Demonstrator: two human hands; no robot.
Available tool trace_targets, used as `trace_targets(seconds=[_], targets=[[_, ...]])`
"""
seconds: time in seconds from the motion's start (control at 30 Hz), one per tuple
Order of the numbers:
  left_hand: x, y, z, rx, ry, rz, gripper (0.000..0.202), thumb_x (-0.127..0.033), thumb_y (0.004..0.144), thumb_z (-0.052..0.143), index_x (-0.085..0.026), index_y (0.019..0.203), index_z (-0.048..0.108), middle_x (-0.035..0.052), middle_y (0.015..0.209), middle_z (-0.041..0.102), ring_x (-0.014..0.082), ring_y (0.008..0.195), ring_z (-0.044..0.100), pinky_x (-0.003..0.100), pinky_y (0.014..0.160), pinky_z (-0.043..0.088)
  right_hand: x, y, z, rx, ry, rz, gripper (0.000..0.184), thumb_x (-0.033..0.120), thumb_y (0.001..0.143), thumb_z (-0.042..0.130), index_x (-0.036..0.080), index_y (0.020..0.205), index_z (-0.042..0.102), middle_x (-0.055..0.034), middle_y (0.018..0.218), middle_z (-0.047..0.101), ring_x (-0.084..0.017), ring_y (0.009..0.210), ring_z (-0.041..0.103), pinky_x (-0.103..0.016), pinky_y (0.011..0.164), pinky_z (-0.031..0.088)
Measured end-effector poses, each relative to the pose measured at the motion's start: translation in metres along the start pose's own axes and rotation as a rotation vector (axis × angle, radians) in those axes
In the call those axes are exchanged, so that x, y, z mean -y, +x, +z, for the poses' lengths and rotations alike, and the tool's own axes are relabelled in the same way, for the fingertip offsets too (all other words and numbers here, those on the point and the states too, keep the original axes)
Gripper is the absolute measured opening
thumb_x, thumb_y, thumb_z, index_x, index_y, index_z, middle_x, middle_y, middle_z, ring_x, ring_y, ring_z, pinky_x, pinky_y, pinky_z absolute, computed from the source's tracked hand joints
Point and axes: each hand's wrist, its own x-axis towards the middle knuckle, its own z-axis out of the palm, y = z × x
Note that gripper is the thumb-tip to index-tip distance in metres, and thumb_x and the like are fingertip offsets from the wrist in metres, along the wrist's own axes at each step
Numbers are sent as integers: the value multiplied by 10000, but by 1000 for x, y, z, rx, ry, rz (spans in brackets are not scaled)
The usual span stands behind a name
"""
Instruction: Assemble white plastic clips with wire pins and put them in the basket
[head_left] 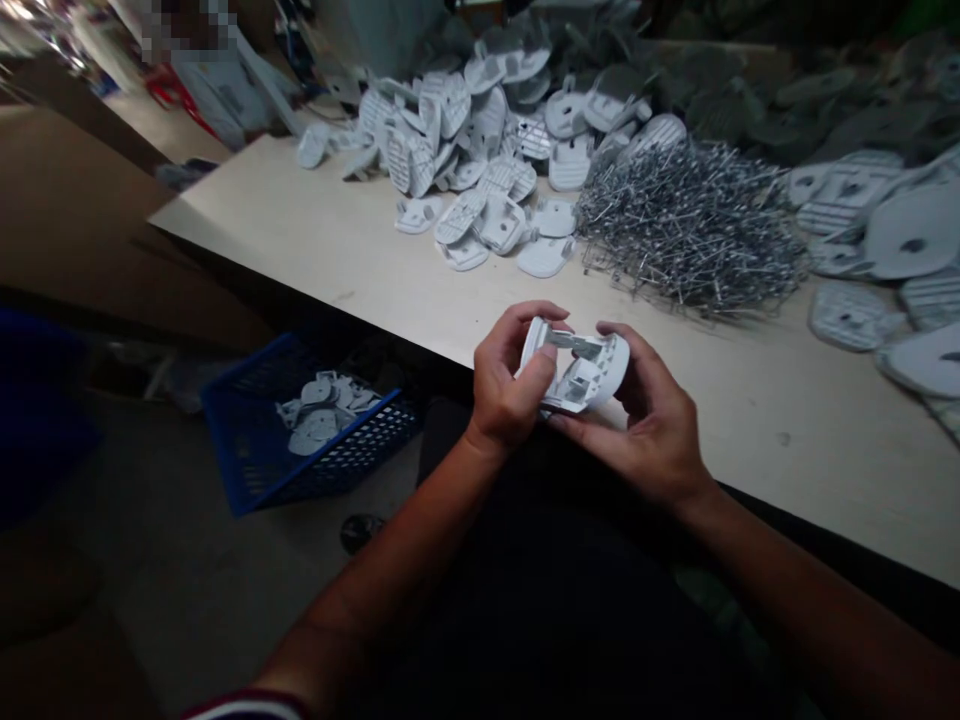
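Between my two hands, just over the table's near edge, is a white plastic frame-like part (609,372) with an open middle. My left hand (514,375) is closed round its left end, the thumb pressed on the inner side. Round the right end and underside curls my right hand (652,420), its thumb below the part. Some fingers of both hands are hidden behind the plastic. Beyond them lies a tangled heap of thin metal pins or wires (694,225). A pile of white plastic pieces (480,215) with slots and holes spreads to the left of that heap.
The pale tabletop (360,270) runs diagonally across the view. Larger white plastic plates (911,230) lie at the right. On the floor to the left, a blue plastic basket (232,470) holds several white pieces. A person (217,85) is at the far upper left.
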Motion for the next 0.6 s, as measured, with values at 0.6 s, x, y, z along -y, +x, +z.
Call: trace_targets(seconds=[0.6], targets=[[8,19,-50,-86,-290,-224,486,-528,989,631,-163,1305,688,119,1078,788,266,971,774,365,802,612,14,42,4,165,-175,136,941,472,778,977,279,1580,524,-130,1475,637,-400,1326,648,-600,1189,505]])
